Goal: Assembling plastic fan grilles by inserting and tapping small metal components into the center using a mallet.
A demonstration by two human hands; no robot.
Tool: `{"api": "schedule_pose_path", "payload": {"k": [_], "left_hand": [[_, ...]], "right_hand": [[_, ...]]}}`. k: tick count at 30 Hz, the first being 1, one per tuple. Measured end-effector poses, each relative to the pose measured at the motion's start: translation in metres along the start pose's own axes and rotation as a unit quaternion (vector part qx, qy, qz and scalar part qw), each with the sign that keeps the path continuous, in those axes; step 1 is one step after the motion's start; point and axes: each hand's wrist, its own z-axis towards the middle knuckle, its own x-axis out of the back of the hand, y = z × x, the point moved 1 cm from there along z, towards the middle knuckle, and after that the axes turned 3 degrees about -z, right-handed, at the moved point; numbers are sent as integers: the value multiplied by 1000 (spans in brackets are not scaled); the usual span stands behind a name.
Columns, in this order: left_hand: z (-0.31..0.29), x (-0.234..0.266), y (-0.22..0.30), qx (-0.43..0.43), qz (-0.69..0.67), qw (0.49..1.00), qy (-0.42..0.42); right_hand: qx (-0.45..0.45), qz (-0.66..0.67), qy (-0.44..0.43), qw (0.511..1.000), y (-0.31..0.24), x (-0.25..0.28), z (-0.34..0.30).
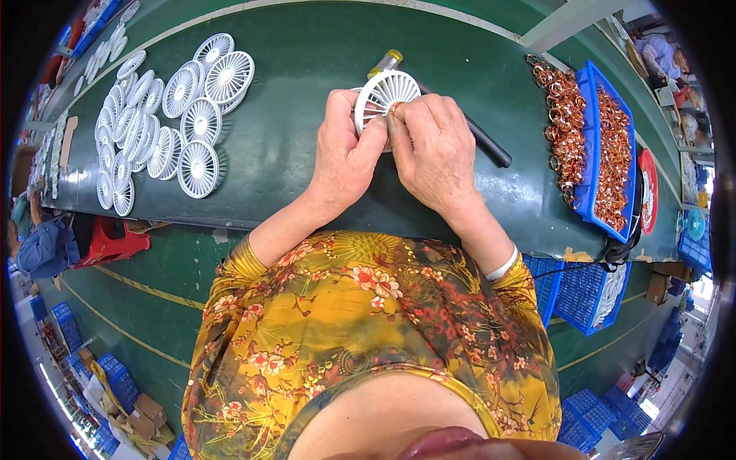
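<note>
The wheel (389, 90) is sitting at the frame's upper centre; the left hand (343, 157) is gripping its rim, the right hand (438, 149) pinching a copper piece (394, 108) at it. Other wheels (198, 169) are lying upper left, a blue tray (590, 142) upper right.

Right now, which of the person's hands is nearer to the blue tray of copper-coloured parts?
Right. The right hand is left of the blue tray, with a heap of copper-coloured parts between them; the left hand is farther left.
</note>
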Motion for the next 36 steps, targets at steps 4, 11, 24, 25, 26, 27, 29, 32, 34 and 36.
{"api": "schedule_pose_path", "payload": {"k": [4, 11, 24, 25, 26, 27, 29, 32, 34, 36], "left_hand": [[4, -2, 2, 40, -185, 982, -16], [3, 10, 10, 131, -255, 953, -102], [5, 36, -7, -216, 394, 890, 77], [3, 41, -5, -117, 425, 897, 15], [1, 44, -11, -136, 506, 852, -17], [-1, 46, -20, -152, 582, 797, -47], [-1, 49, -20, -105, 539, 831, -85], [9, 63, -9, -97, 515, 848, -77], [21, 79, -2, -99, 536, 838, -30], [33, 99, 3, -91, 597, 796, 46]], "right_hand": [[-30, 5, 96, 995, 2, 3, 0], [72, 103, 26, 992, 16, 21, -2], [-396, -348, -118, 842, 185, 60, -30], [-427, -368, -149, 813, 197, 62, -35], [-454, -374, -166, 792, 206, 63, -35], [-444, -385, -160, 793, 211, 64, -38], [-426, -379, -165, 805, 214, 63, -39], [-353, -327, -112, 869, 206, 60, -47], [-264, -299, -92, 912, 205, 60, -55], [-272, -267, -100, 919, 199, 57, -55]]}}
